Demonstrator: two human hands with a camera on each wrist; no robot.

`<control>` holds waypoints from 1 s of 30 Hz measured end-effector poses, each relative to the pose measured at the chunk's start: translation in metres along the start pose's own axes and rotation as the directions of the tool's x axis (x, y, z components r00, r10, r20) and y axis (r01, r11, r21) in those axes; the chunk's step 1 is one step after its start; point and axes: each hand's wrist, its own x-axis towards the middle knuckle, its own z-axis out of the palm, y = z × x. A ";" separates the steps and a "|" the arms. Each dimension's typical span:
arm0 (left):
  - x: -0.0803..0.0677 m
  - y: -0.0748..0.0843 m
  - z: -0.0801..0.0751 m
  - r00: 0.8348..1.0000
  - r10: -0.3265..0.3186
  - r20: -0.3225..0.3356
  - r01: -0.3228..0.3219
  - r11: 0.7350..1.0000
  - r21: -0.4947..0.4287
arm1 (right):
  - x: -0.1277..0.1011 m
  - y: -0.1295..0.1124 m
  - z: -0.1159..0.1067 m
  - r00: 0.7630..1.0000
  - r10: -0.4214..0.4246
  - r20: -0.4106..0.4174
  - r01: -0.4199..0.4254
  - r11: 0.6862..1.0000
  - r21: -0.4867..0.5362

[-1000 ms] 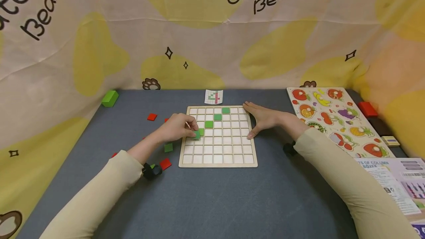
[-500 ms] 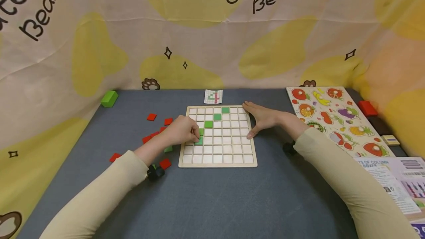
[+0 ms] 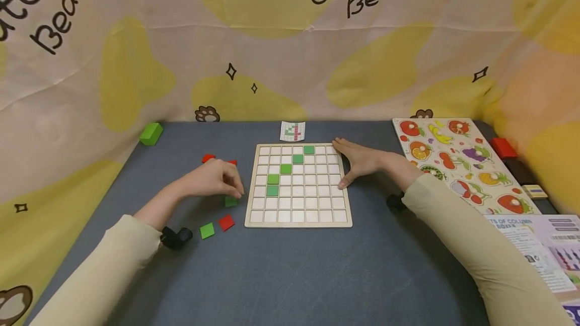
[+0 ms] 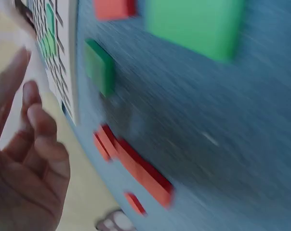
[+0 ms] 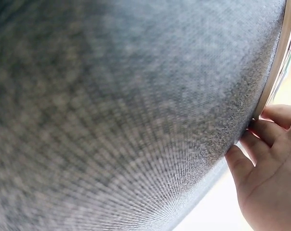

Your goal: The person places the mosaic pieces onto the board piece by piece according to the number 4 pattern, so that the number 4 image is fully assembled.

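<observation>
A wooden grid board [image 3: 299,221] lies in the middle of the grey table, with several green tiles [image 3: 285,168] running diagonally down to a lowest one [image 3: 272,190]. My left hand [image 3: 234,188] hovers left of the board over loose tiles, its fingers relaxed and empty, fingertips just above a loose green tile [image 3: 231,201]. In the left wrist view the left hand [image 4: 25,144] holds nothing, and a green tile [image 4: 99,65] lies beside the board [image 4: 63,62]. My right hand [image 3: 351,164] rests flat against the board's right edge; its fingers [image 5: 261,137] touch the board's rim [image 5: 275,62].
Loose red tiles [image 3: 226,222] and a green tile [image 3: 207,230] lie left of the board. A green block [image 3: 151,133] sits far left, a pattern card [image 3: 292,131] behind the board. A fruit puzzle [image 3: 457,162], red block [image 3: 501,147] and leaflet [image 3: 539,250] occupy the right.
My left hand set a green tile into the board below the previous one, let go, and drew back left to the loose tiles. The right hand stayed put.
</observation>
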 end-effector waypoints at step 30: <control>-0.045 -0.026 0.006 0.994 -0.102 0.032 0.096 0.981 0.170 | 0.001 0.000 0.000 1.000 -0.022 -0.010 0.022 1.000 0.002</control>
